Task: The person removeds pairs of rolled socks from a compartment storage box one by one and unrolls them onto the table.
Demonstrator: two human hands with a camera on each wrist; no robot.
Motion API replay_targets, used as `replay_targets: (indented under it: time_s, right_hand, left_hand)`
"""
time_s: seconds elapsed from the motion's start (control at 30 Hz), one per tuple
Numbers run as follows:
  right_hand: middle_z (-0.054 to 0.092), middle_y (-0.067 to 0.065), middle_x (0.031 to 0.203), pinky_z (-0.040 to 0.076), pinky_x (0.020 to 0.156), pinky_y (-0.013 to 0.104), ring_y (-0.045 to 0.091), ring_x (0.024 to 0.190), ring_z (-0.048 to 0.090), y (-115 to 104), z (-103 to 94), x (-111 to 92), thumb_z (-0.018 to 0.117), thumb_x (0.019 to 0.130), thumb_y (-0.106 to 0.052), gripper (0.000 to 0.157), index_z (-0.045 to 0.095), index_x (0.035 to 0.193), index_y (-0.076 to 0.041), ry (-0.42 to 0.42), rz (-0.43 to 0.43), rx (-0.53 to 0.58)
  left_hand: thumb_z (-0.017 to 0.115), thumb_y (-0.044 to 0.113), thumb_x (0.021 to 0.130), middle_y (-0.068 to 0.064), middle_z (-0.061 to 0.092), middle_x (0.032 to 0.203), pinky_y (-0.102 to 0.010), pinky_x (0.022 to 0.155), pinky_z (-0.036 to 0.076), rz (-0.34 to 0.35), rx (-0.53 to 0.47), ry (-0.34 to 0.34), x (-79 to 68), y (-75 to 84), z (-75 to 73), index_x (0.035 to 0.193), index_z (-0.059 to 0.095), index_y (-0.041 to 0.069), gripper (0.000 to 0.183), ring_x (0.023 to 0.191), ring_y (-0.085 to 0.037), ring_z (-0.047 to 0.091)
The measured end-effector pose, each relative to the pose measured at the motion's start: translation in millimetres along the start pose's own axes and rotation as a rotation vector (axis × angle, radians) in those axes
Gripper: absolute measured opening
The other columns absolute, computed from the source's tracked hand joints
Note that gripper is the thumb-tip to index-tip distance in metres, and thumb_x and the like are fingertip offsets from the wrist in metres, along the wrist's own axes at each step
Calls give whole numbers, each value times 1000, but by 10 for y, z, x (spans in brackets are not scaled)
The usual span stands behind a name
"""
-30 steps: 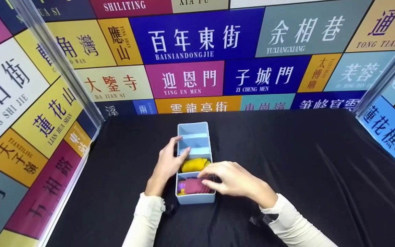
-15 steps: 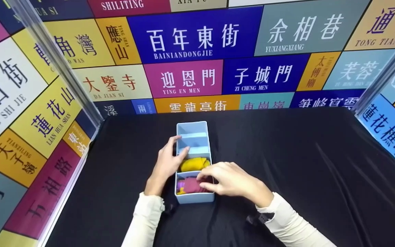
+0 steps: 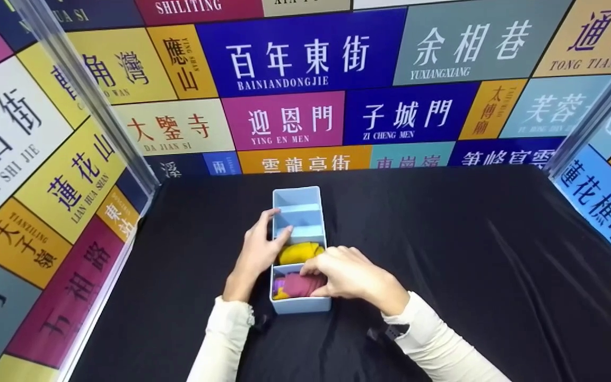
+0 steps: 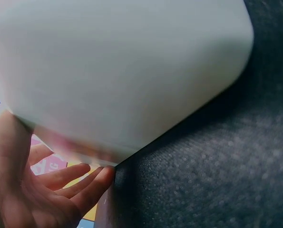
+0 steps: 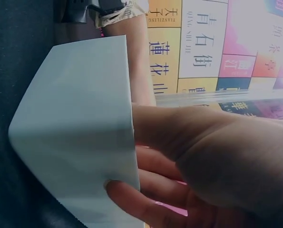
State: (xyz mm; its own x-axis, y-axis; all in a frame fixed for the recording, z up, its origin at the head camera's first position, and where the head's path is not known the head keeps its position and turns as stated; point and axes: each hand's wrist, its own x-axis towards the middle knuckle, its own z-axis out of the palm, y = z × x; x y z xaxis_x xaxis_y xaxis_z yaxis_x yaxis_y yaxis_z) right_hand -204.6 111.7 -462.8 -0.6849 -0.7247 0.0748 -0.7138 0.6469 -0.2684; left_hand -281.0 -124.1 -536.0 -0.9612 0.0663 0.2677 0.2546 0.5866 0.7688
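Your left hand pinched the left wall of the box, its thumb hooked over the rim and its fingers along the outside. Your right hand reached over the right rim into the compartment nearest you, thumb and forefinger pinching the maroon cloth, with a purple piece at its left. The yellow cloth lay one compartment farther back. The box stood lengthwise before you on the black-covered tabletop.
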Motion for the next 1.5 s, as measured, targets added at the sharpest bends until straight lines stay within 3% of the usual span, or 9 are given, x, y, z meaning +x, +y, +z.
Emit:
replay_targets:
  time_s: [0.27, 0.4, 0.63, 0.93, 1.27, 1.5]
  right_hand:
    - [75, -7, 88, 51, 61, 40, 17, 73, 62, -46, -35, 89, 92, 85, -31, 33, 82, 116, -30, -110, 7, -41]
    - [75, -7, 90, 51, 63, 42, 18, 77, 63, -63, -44, 115, 91, 85, -27, 36, 82, 120, -33, -164, 30, -42]
    - [78, -8, 94, 54, 64, 44, 22, 80, 68, -80, -35, 146, 91, 84, -26, 32, 84, 114, -33, -157, 57, -41]
    - [74, -5, 95, 52, 64, 38, 19, 77, 63, -89, -24, 155, 88, 84, -19, 34, 76, 114, -27, -211, 69, -77]
    - [76, -4, 88, 55, 66, 47, 25, 80, 70, -77, 14, 156, 89, 85, -26, 25, 84, 108, -32, -151, 65, -54]
    - [76, -8, 93, 54, 65, 43, 21, 81, 68, -39, 21, 153, 92, 81, -25, 32, 83, 111, -33, -148, 48, -50]
  left_hand:
    - [74, 50, 100, -4, 67, 151, -47, 121, 47, 4, 4, -6, 9, 6, 0, 151, 59, 20, 61, 141, -27, 62]
    - [74, 51, 101, -4, 66, 151, -47, 121, 47, -8, 3, -13, 6, -4, -2, 151, 59, 20, 61, 142, -27, 62]
    - [74, 51, 100, -6, 67, 151, -49, 121, 48, -3, 0, -11, 2, -16, -9, 152, 59, 19, 62, 141, -28, 62]
    - [73, 51, 101, -3, 65, 153, -47, 122, 46, -3, 3, -16, -4, -11, -15, 152, 58, 20, 61, 143, -27, 60]
    - [75, 48, 101, -5, 66, 152, -47, 122, 46, 8, 4, -12, -14, -3, -15, 152, 58, 18, 62, 143, -27, 61]
    - [74, 49, 101, -5, 66, 152, -47, 122, 47, 10, 11, -12, -2, -9, -11, 151, 58, 19, 61, 142, -27, 62]
